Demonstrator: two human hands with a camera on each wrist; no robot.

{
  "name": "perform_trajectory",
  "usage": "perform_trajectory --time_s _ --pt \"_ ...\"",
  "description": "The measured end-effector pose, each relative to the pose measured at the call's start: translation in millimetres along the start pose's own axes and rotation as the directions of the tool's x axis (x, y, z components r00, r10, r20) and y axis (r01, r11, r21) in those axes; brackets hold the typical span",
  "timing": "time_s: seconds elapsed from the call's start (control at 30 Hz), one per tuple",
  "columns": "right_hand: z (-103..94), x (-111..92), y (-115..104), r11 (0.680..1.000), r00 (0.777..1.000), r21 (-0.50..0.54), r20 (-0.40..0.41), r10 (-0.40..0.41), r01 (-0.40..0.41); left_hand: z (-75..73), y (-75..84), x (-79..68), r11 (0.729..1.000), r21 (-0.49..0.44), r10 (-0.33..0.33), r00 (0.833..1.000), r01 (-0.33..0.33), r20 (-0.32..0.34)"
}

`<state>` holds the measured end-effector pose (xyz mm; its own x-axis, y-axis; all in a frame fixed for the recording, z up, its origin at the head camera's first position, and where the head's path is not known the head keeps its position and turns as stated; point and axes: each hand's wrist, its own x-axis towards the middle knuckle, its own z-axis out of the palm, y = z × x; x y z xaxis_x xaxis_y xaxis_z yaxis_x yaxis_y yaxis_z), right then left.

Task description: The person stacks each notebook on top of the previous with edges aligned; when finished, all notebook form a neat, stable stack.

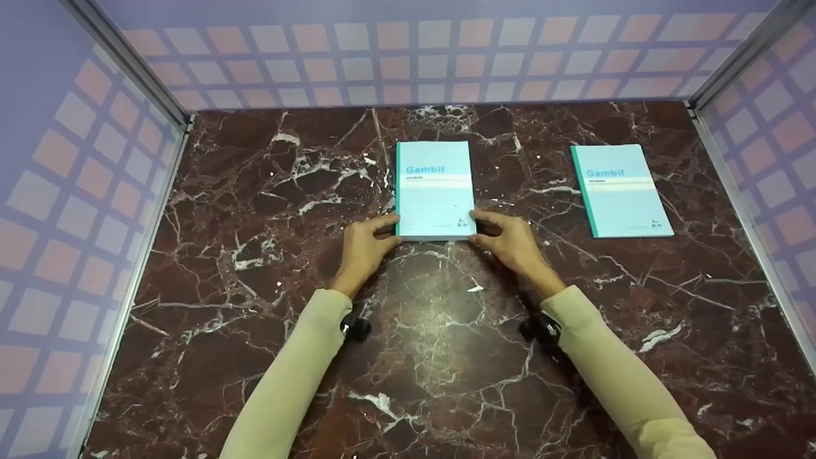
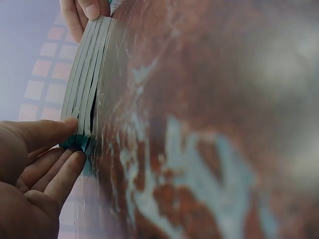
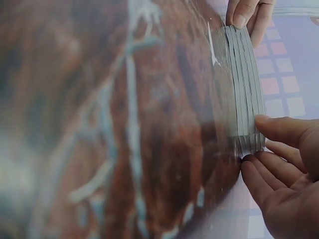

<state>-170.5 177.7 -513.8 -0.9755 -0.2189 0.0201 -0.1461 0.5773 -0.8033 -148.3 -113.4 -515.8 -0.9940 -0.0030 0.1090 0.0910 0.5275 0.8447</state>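
Note:
A stack of several light-blue "Gambit" notebooks [image 1: 437, 197] with green spines lies squared up on the marble-patterned table. At its near left corner, my left hand [image 1: 363, 247] has the thumb against the near edge and the fingers at the spine side. My right hand [image 1: 512, 243] holds the near right corner the same way. Both wrist views show the layered page edges [image 2: 88, 69] between the two hands, with narrow gaps between some notebooks. The undersides of the fingertips are partly hidden by the stack.
Another matching notebook [image 1: 623, 197] lies to the right, slightly turned, apart from the stack. The dark red marble-patterned table [image 1: 255, 357] is bounded by a checkered back wall [image 1: 408, 57] and side panels with metal edging.

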Motion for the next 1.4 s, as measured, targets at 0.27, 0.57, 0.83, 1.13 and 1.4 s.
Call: perform_trajectory --time_s 0.27,0.57,0.83,1.13,1.4 --pt "0.4 0.0 1.4 0.999 1.000 -0.031 -0.010 0.008 -0.008 1.8 -1.1 0.7 0.999 0.016 -0.043 0.999 0.043 -0.009" --pt "1.4 -0.6 0.3 0.994 0.999 -0.101 -0.012 -0.037 0.035 2.6 -1.3 0.4 0.999 0.017 -0.037 0.999 0.037 -0.011" --pt "2.4 -1.8 1.0 0.994 0.999 -0.094 -0.008 -0.050 0.049 1.7 -2.9 0.0 0.999 0.015 -0.034 0.999 0.034 -0.004" --pt "2.2 -2.3 2.8 0.996 0.998 -0.063 -0.014 -0.061 0.060 1.9 -2.7 0.0 0.999 0.024 -0.026 1.000 0.026 -0.013" --pt "3.0 -3.2 1.9 0.997 0.999 -0.058 -0.026 -0.044 0.042 3.1 -2.0 -0.6 0.999 0.015 -0.032 0.999 0.033 -0.020"
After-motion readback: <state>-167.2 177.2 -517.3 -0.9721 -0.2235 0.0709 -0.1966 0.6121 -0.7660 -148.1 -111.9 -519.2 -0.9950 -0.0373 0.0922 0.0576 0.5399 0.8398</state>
